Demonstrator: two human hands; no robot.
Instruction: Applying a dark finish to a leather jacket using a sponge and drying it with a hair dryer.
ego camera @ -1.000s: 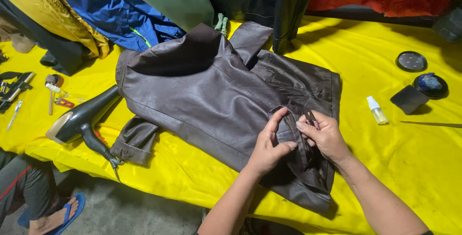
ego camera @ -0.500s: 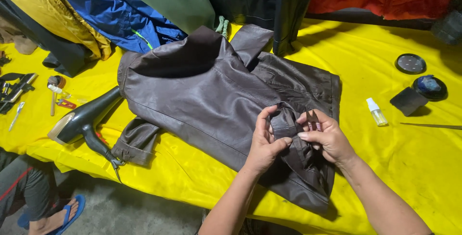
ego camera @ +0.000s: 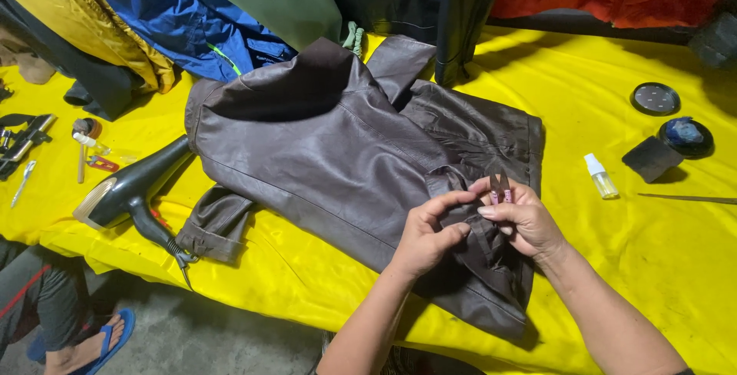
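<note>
A dark brown leather jacket (ego camera: 330,145) lies spread on the yellow cloth-covered table (ego camera: 675,252). My left hand (ego camera: 426,233) pinches a fold of the jacket's edge near its lower right part. My right hand (ego camera: 522,218) holds small pink-handled thread snips (ego camera: 499,185), blades pointing up, right beside that fold. Both hands touch each other over the leather.
A black hair dryer (ego camera: 127,194) lies at the left by the sleeve cuff. Small tools (ego camera: 84,148) sit further left. A small white spray bottle (ego camera: 600,175), a dark square pad (ego camera: 651,158), and two round tins (ego camera: 655,99) are on the right. Jackets hang behind. A person's sandalled foot (ego camera: 92,344) is below left.
My left hand has gathered the leather fold tighter and the right hand has turned the snips upright beside it. The camera view has shifted slightly.
</note>
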